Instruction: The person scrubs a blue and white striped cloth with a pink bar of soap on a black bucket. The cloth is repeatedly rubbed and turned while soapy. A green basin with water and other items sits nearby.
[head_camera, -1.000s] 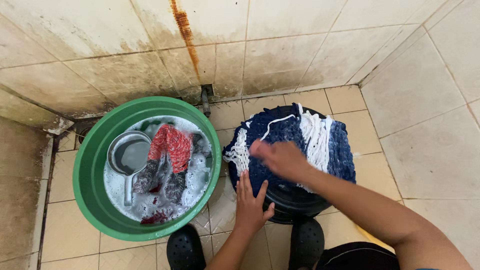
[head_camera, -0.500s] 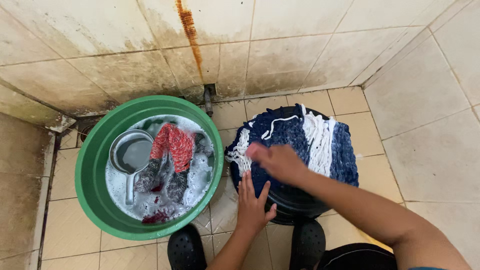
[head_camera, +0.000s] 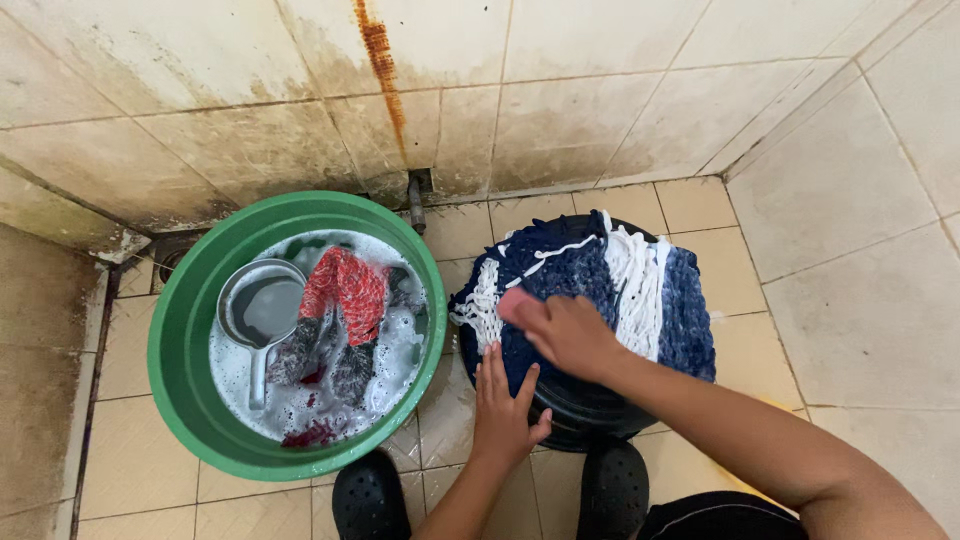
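A blue and white knitted cloth (head_camera: 600, 290) lies spread over an upturned black bucket (head_camera: 590, 415) on the tiled floor. My right hand (head_camera: 565, 330) presses a small pink bar of soap (head_camera: 512, 303) against the cloth's left part. Flat against the near left edge of the cloth and bucket rests my left hand (head_camera: 500, 405), fingers spread. To the left stands a green basin (head_camera: 190, 400) of soapy water with a red cloth (head_camera: 345, 290) and dark clothes soaking in it.
A metal dipper (head_camera: 258, 310) floats in the basin. A pipe stub (head_camera: 417, 200) sticks out of the stained tiled wall behind. My black shoes (head_camera: 370, 495) stand at the bottom edge. A floor drain (head_camera: 172, 255) sits behind the basin at the left.
My right hand has slid leftward and nearer across the cloth with the soap. The left hand has stayed put.
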